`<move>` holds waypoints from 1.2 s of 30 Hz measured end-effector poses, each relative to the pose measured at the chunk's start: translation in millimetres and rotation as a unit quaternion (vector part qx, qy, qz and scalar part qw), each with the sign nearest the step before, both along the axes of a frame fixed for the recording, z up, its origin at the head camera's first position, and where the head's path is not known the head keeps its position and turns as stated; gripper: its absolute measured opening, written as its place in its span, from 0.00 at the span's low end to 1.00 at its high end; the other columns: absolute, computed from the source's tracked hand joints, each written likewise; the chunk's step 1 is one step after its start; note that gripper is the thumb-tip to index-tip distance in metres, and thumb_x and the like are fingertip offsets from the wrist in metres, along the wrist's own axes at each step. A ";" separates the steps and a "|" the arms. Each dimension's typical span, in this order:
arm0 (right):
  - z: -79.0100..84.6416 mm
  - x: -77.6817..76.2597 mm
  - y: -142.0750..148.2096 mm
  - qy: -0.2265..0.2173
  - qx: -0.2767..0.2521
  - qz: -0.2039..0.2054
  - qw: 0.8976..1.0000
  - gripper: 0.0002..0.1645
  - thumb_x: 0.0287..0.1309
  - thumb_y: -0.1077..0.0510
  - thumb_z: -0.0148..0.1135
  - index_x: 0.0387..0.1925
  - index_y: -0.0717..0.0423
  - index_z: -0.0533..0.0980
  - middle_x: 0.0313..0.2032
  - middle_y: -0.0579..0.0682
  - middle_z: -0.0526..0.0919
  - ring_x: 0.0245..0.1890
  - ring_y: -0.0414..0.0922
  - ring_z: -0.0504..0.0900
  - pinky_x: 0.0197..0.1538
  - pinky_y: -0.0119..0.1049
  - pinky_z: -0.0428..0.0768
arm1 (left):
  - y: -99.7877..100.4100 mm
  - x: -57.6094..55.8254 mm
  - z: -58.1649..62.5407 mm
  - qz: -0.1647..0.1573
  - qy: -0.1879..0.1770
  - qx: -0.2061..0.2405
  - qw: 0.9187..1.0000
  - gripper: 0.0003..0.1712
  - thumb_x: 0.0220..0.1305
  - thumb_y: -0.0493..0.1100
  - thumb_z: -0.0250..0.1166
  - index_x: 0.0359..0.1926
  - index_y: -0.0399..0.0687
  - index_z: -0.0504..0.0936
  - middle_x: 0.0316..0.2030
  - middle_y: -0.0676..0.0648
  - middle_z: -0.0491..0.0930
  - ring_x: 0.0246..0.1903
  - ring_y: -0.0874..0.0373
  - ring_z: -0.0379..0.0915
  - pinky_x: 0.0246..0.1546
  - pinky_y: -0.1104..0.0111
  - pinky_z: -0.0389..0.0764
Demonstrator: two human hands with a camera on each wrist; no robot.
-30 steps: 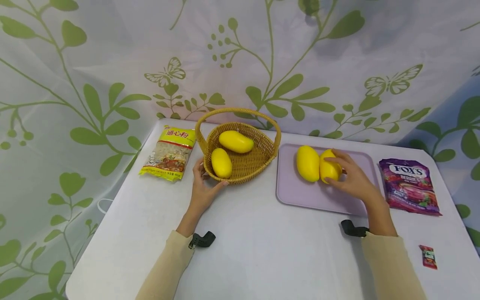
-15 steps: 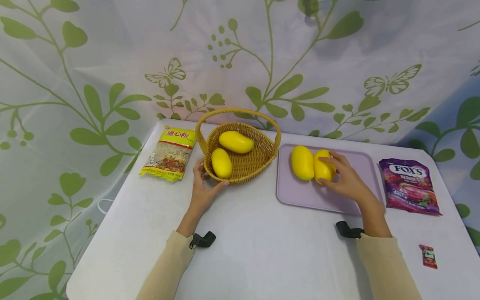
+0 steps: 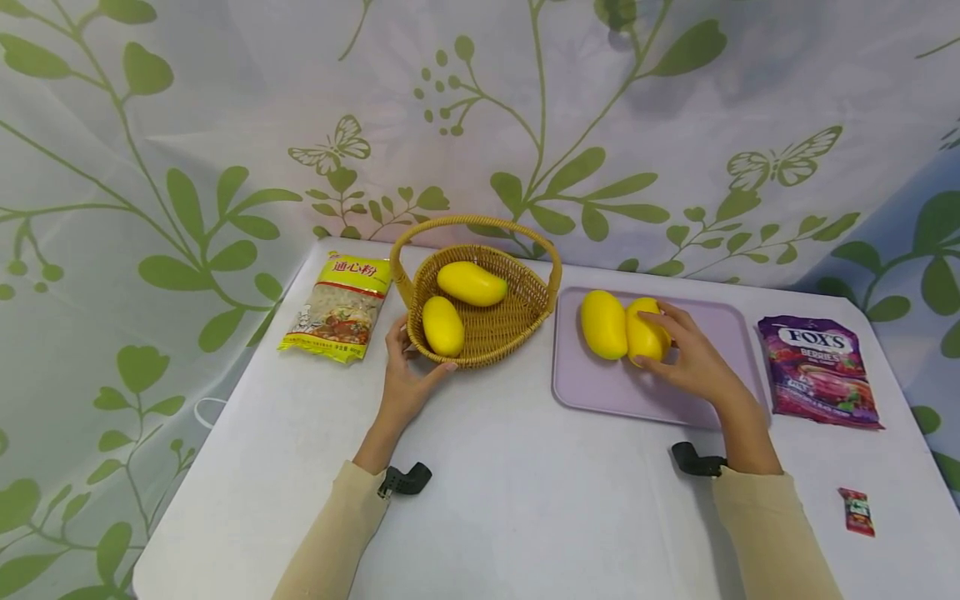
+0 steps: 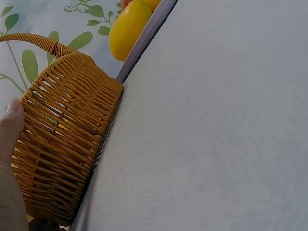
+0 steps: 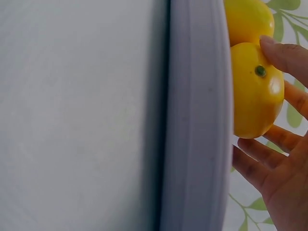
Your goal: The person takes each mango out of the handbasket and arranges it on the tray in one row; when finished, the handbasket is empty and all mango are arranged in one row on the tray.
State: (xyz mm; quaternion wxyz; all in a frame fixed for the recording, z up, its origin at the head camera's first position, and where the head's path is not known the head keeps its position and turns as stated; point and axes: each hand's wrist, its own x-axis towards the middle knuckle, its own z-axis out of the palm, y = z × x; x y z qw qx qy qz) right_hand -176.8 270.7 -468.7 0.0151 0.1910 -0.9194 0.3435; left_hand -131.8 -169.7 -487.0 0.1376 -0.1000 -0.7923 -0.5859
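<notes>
A wicker basket (image 3: 517, 321) with a tall handle stands at the back of the table, holding two yellow mangoes: one mango (image 3: 472, 283) lies behind, another mango (image 3: 443, 327) at the front left. My left hand (image 3: 407, 383) grips the basket's front left side, its thumb (image 4: 13, 113) against the wicker. On the lilac tray (image 3: 630, 396) two more mangoes lie side by side, touching. My right hand (image 3: 693, 358) holds the right-hand mango (image 3: 645, 333) between thumb and fingers; the left-hand mango (image 3: 604, 325) rests against it. Some right fingers are hidden behind the fruit in the head view.
A yellow pasta packet (image 3: 341, 308) lies left of the basket. To the tray's right is a purple Fox's candy bag (image 3: 819, 371), with a small red wrapped candy (image 3: 857, 512) nearer the front. A leaf-patterned curtain (image 3: 480, 108) hangs behind the white table (image 3: 525, 500).
My right hand has moved a little left on the tray with its mango, and the neighbouring mango has shifted left too. The left hand and basket have stayed put.
</notes>
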 end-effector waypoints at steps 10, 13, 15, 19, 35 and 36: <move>3.7 3.7 1.4 -0.005 0.014 -0.010 1.000 0.41 0.50 0.57 0.75 0.65 0.58 0.68 0.70 0.71 0.55 0.66 0.73 0.59 0.58 0.73 0.64 | 1.1 0.9 -0.6 0.001 -0.003 0.001 1.000 0.57 0.52 0.34 0.74 0.73 0.35 0.45 0.63 0.33 0.64 0.58 0.41 0.64 0.53 0.42 0.67; 7.3 5.7 1.9 0.000 0.017 -0.017 1.000 0.43 0.50 0.57 0.76 0.66 0.57 0.68 0.71 0.70 0.53 0.66 0.73 0.58 0.57 0.74 0.63 | 1.4 1.4 -1.0 0.001 -0.005 0.002 1.000 0.57 0.53 0.34 0.74 0.73 0.36 0.45 0.63 0.33 0.64 0.58 0.40 0.64 0.53 0.42 0.67; 11.0 7.0 1.2 0.012 0.016 -0.017 1.000 0.44 0.48 0.58 0.76 0.67 0.56 0.67 0.72 0.69 0.53 0.67 0.73 0.57 0.57 0.75 0.61 | 1.5 1.4 -1.0 0.001 -0.005 0.003 1.000 0.57 0.53 0.34 0.74 0.73 0.36 0.45 0.63 0.33 0.64 0.58 0.40 0.64 0.53 0.42 0.67; 22.9 9.9 -4.2 0.053 0.009 -0.009 0.999 0.46 0.46 0.60 0.77 0.67 0.52 0.67 0.73 0.66 0.54 0.68 0.72 0.57 0.57 0.76 0.60 | 1.6 1.0 -1.4 0.001 -0.003 0.004 1.000 0.57 0.52 0.34 0.75 0.73 0.36 0.46 0.63 0.33 0.64 0.58 0.42 0.64 0.53 0.42 0.67; 63.0 20.9 -110.4 0.135 -0.014 0.106 0.985 0.40 0.52 0.56 0.74 0.66 0.51 0.69 0.72 0.56 0.61 0.69 0.57 0.64 0.62 0.58 0.72 | 0.0 -0.1 0.9 -0.002 -0.005 0.005 1.000 0.56 0.53 0.35 0.74 0.73 0.36 0.45 0.63 0.33 0.64 0.57 0.39 0.64 0.53 0.41 0.66; 61.3 19.6 -117.5 0.127 -0.014 0.114 0.985 0.39 0.53 0.55 0.73 0.67 0.49 0.69 0.72 0.56 0.61 0.69 0.57 0.64 0.62 0.57 0.72 | 0.2 -0.2 1.1 -0.002 -0.005 0.006 1.000 0.56 0.53 0.35 0.74 0.73 0.36 0.45 0.64 0.33 0.63 0.57 0.40 0.64 0.54 0.41 0.66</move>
